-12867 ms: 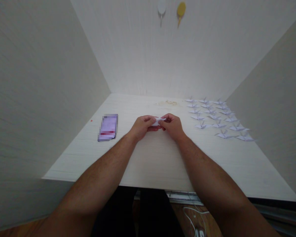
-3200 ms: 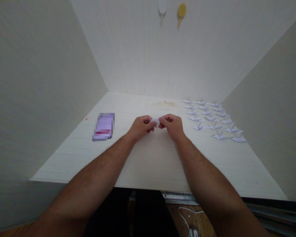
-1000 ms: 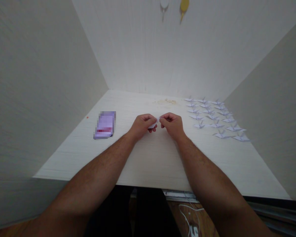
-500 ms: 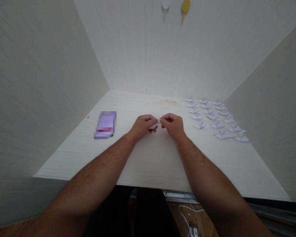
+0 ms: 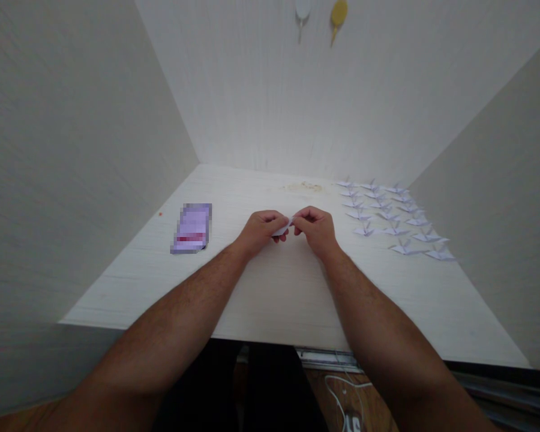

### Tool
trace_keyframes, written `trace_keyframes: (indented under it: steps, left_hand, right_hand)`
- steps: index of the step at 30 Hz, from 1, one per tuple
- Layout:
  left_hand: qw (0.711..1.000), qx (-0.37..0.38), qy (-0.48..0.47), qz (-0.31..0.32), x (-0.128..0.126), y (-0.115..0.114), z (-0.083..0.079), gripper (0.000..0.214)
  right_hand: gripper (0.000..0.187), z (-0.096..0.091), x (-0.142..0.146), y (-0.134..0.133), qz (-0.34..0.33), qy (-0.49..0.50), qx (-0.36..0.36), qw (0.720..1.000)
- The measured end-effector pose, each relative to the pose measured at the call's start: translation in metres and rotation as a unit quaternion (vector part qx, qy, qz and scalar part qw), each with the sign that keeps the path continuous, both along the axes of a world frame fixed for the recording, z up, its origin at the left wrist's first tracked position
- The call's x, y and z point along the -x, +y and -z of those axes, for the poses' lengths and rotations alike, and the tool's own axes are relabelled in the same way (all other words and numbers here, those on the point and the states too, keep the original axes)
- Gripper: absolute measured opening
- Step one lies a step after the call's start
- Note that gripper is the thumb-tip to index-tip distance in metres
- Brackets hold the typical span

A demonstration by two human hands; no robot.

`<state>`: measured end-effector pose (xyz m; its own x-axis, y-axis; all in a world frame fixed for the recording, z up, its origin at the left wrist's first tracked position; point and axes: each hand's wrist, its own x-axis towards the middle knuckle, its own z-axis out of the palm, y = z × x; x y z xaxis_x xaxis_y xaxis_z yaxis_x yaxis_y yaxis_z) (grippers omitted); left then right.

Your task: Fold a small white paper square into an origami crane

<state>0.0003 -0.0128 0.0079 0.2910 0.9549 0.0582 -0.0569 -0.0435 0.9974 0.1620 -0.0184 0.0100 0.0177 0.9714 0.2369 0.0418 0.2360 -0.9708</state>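
Observation:
A small piece of folded white paper (image 5: 281,230) is held over the middle of the white table (image 5: 279,300). My left hand (image 5: 263,230) pinches it between thumb and fingers, with the other fingertips curled beneath. From the right side my right hand (image 5: 314,228) pinches its upper tip between thumb and forefinger. The fingers cover much of the paper, so its full shape is hidden. To the right of my hands, several white folded paper cranes (image 5: 395,230) stand in rows on the table.
At the left lies a purple rectangular item (image 5: 192,228), blurred by pixels. A small orange speck (image 5: 161,214) is near the left wall. Brownish marks (image 5: 308,186) stain the table's back. Two hooks, one yellow (image 5: 339,13), hang on the back wall. A white cable (image 5: 335,390) runs over the floor.
Both hands stay in nearly the same place, still pinching the paper. My right fingers have shifted very slightly at its tip.

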Motion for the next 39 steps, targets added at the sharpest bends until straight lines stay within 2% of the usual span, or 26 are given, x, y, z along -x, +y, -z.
trace_keyframes:
  steps: [5,13,16,19,26,33,39]
  left_hand:
    - [1.000,-0.018,0.010,-0.002,0.000,0.000,-0.001,0.026]
    - [0.998,-0.044,0.031,-0.017,0.000,-0.002,-0.004,0.024]
    - [0.998,-0.037,0.042,-0.027,0.000,-0.003,-0.005,0.026]
    - [0.998,-0.033,0.041,-0.024,0.001,-0.003,-0.005,0.028]
    - [0.998,0.030,-0.038,-0.042,0.001,0.004,0.005,0.033]
    - [0.999,0.023,-0.023,-0.037,0.001,0.005,0.006,0.036]
    - [0.999,0.029,-0.033,-0.030,0.001,0.005,0.007,0.037]
  right_hand:
    - [0.010,0.000,0.001,0.001,0.000,0.032,0.026,0.999]
    - [0.012,0.000,-0.001,0.005,-0.032,0.151,0.081,0.985]
    - [0.014,-0.001,0.001,0.002,-0.038,0.102,0.079,0.991]
    - [0.014,-0.001,0.002,0.000,-0.013,0.046,0.056,0.997]
    - [0.012,-0.001,0.000,0.002,0.046,0.073,0.019,0.996]
    - [0.021,-0.002,0.004,-0.001,0.011,0.001,0.046,0.999]
    - [0.020,0.002,0.005,0.000,-0.001,0.024,0.045,0.999]
